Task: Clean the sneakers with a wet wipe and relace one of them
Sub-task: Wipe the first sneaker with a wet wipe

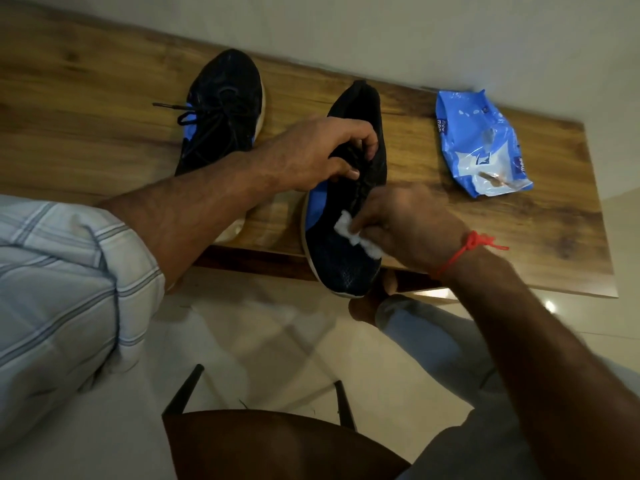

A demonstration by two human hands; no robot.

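While left hand [313, 152] fingers pinch the near sneaker [346, 188], right hand [398, 223] fingers press a wet wipe [349, 230] on it; wiping underway, other sneaker [221, 109] & relacing prob. left.

Left forearm [194, 206] crosses over the far sneaker [221, 109], hiding its heel end. Left hand [311, 150] covers the laces of the near sneaker [346, 251]. Wet wipe [349, 230] is mostly buried under the right hand [405, 226], itself motion-blurred. Printing on the wipes packet [481, 143], beyond the right hand, is too small to read.
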